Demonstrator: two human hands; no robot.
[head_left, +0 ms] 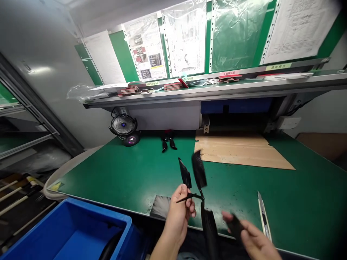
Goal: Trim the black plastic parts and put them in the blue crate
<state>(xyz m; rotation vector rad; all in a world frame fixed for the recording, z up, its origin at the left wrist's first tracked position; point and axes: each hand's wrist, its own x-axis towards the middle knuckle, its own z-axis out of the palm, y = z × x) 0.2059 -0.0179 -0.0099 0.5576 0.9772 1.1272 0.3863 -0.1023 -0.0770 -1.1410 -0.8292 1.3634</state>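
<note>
A green tabletop point(130, 177) bears a fan point(123, 125), black pieces point(169, 141), a cardboard sheet point(238, 151) and a utility knife point(264, 216)

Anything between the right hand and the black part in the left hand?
Nothing visible except the dark piece in the right hand itself. The black part is in the left hand; the knife lies off to the right.

White glare across plastic sleeves point(187, 39)

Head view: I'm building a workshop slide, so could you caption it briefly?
Left hand holds a black multi-bladed part, right hand a blurred black piece, at a green workbench.
</note>
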